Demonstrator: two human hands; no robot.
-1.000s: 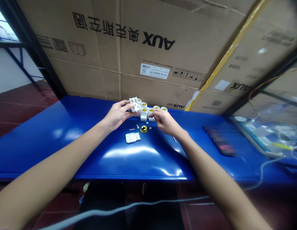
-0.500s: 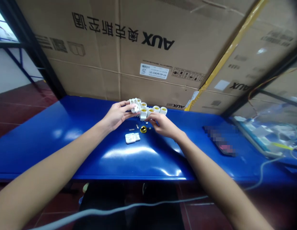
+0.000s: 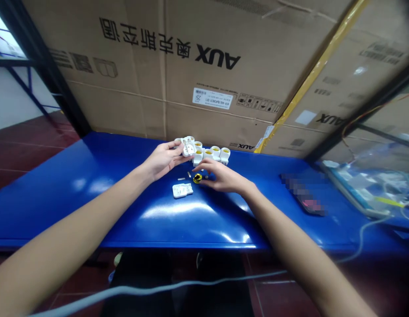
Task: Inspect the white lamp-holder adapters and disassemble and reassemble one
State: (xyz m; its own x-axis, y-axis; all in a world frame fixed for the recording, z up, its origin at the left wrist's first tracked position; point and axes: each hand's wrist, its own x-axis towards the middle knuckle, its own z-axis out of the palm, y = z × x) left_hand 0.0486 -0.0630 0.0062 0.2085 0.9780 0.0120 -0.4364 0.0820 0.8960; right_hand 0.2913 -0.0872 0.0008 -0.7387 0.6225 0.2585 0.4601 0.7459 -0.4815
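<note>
My left hand (image 3: pixel 163 160) pinches a white plastic housing (image 3: pixel 189 147) between thumb and fingers, its hollow side with small metal bits facing me. To its right, my right hand (image 3: pixel 219 175) hovers low over the table with thumb and fingers apart. Between those fingertips lies a gold metal screw shell (image 3: pixel 197 178); whether they touch it I cannot tell. Several white lamp holders (image 3: pixel 215 152) with yellow insides stand behind the hands. Nearer me rests a flat white plastic cover (image 3: pixel 182 190). Small metal strips (image 3: pixel 181 178) lie just beyond it.
The glossy blue table (image 3: pixel 125 224) runs to a large cardboard box (image 3: pixel 131 88) at the back. A dark, blurred-out object (image 3: pixel 303 193) lies on the right. Beyond it is a tray (image 3: pixel 356 189) of plastic bags. A pale cable (image 3: pixel 178 286) crosses in front below the table edge.
My right hand has drawn back from the lamp holders, down and toward the gold shell, and its fingers have spread. My left hand has tilted the housing slightly and shifted it a little right.
</note>
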